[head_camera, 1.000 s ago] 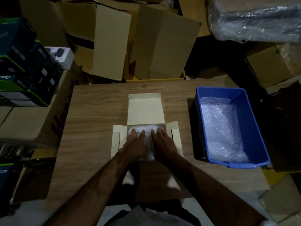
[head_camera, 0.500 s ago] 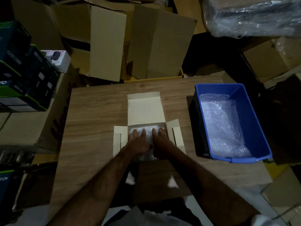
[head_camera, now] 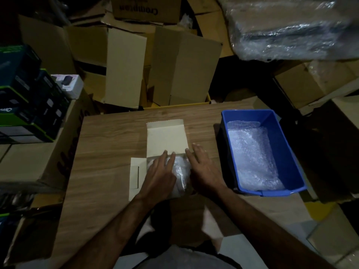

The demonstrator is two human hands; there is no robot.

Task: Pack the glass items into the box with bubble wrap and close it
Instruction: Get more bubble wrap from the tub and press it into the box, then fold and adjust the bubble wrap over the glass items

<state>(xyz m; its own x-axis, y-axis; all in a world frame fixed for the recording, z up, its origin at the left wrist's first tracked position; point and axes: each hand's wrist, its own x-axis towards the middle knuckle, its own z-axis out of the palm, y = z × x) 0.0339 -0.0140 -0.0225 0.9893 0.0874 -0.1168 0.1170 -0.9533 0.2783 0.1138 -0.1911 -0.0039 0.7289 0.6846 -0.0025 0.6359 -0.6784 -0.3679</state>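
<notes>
A small open box [head_camera: 167, 140] is set on the wooden tabletop [head_camera: 108, 152], its lid flap laid back. A bubble-wrapped bundle [head_camera: 181, 171] lies inside, pressed by the left hand [head_camera: 159, 177] with flat, straight fingers. The right hand [head_camera: 204, 171] rests flat, fingers extended, at the box's right edge. More bubble wrap [head_camera: 254, 158] lies in a blue bin [head_camera: 287, 148]. "Crompton" is printed, inverted, on a carton [head_camera: 145, 8] behind.

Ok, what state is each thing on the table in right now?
small box: open, lid flap laid back, left side flap out flat.
bubble-wrapped bundle: inside the box, under both hands.
left hand: flat, pressing the bundle.
right hand: flat, fingers straight, at the box's right edge.
blue bin: open, bubble wrap inside.
</notes>
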